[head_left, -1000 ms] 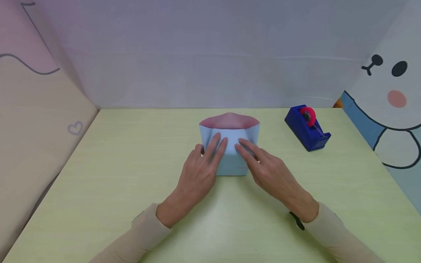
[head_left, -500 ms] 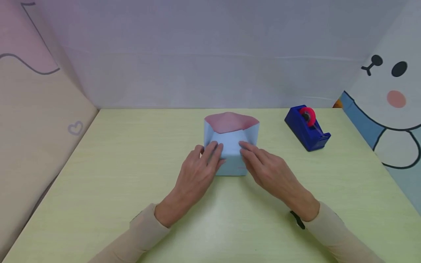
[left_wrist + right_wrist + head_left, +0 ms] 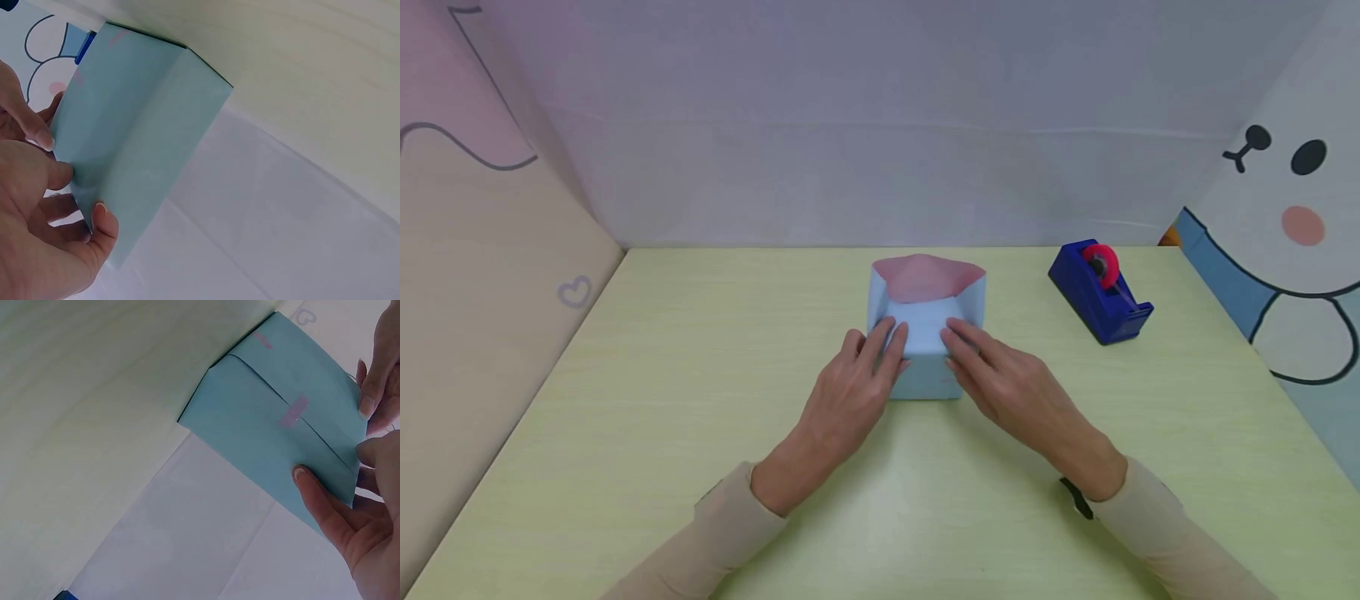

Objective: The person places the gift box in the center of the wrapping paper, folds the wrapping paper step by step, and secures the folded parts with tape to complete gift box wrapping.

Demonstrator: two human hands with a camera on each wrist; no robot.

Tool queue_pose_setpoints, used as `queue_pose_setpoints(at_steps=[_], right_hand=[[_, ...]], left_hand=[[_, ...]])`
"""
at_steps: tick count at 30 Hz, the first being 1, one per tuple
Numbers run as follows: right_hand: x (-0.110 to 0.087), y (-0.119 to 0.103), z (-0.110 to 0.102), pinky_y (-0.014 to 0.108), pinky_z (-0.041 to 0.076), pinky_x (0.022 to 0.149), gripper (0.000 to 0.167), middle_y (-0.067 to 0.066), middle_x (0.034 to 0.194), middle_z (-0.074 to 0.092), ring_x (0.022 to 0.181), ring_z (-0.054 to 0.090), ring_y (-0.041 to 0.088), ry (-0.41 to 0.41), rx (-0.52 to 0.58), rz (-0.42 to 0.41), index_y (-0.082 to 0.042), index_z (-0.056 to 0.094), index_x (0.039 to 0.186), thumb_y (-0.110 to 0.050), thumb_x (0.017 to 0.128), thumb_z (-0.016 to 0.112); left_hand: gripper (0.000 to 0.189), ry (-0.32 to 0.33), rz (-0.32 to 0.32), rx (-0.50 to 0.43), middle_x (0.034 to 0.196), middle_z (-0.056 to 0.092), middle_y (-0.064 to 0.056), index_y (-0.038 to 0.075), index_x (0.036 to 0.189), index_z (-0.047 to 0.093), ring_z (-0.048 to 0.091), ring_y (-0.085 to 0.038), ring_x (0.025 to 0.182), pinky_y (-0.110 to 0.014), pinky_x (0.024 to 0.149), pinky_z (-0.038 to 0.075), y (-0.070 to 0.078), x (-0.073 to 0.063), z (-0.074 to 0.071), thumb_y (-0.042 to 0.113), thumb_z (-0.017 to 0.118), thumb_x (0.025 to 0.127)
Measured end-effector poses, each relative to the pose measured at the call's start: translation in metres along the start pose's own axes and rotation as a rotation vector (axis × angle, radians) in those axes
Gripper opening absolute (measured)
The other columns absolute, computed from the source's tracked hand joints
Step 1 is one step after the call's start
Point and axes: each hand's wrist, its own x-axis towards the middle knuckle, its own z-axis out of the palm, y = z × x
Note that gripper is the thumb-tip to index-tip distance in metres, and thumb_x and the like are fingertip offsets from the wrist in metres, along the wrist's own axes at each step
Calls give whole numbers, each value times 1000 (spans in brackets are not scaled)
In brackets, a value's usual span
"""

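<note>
Light-blue wrapping paper [image 3: 925,379] with a pink inner side [image 3: 922,280] stands on the table in a box shape. Its near flap lies folded inward across the top, while the far part rises behind. My left hand [image 3: 850,387] holds the paper's left top edge, fingertips on the folded flap and the thumb at the near face. On the opposite side, my right hand [image 3: 1011,387] grips the right top edge the same way. In the right wrist view, pink tape [image 3: 294,411] crosses a seam in the paper. Whatever is inside is hidden.
A blue tape dispenser [image 3: 1101,296] with a pink-red roll stands to the right of the paper, near the table's back. The pale table [image 3: 700,333] is bordered by a grey-white back sheet [image 3: 865,167] and printed side panels.
The near flap has bent down and inward, and the paper's opening has narrowed. Both hands' fingertips have drawn slightly lower, closer to the top edge.
</note>
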Motion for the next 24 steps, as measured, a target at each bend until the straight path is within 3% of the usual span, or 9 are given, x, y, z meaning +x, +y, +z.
queue_pose_setpoints(at_steps=[6, 11, 15, 19, 24], right_hand=[[1, -1, 2, 39, 60, 65, 52, 25, 130, 66, 87, 74, 34, -9, -4, 17, 8, 63, 130, -33, 114, 34], [0, -1, 1, 40, 61, 66, 44, 24, 134, 64, 88, 74, 36, -21, 15, 18, 6, 60, 135, -26, 112, 40], [-1, 0, 0, 42, 61, 67, 41, 24, 136, 63, 93, 73, 37, -35, 25, 15, 4, 57, 140, -22, 111, 45], [0, -1, 0, 42, 61, 69, 46, 24, 134, 64, 94, 74, 36, -32, 6, 16, 4, 59, 139, -28, 112, 40], [2, -2, 0, 41, 61, 67, 50, 24, 129, 67, 90, 75, 36, -9, -2, 9, 3, 60, 137, -33, 113, 34]], left_hand=[[41, -25, 8, 33, 130, 66, -23, -5, 133, 62, 48, -25, 72, -24, 56, 44, 0, -1, 1, 21, 36, 114], [42, -9, 16, 46, 131, 66, -22, -3, 134, 63, 45, -24, 71, -23, 53, 40, -2, -1, 2, 16, 31, 114], [35, -7, 20, 33, 130, 66, -21, -3, 134, 63, 46, -24, 71, -23, 54, 43, -3, -1, 1, 19, 52, 109], [48, -11, 23, 17, 130, 66, -22, -3, 134, 62, 48, -25, 71, -24, 56, 45, -4, -1, 0, 24, 75, 96], [47, -11, 20, 3, 128, 66, -22, -3, 132, 63, 48, -24, 70, -24, 53, 44, -4, 0, 0, 19, 78, 93]])
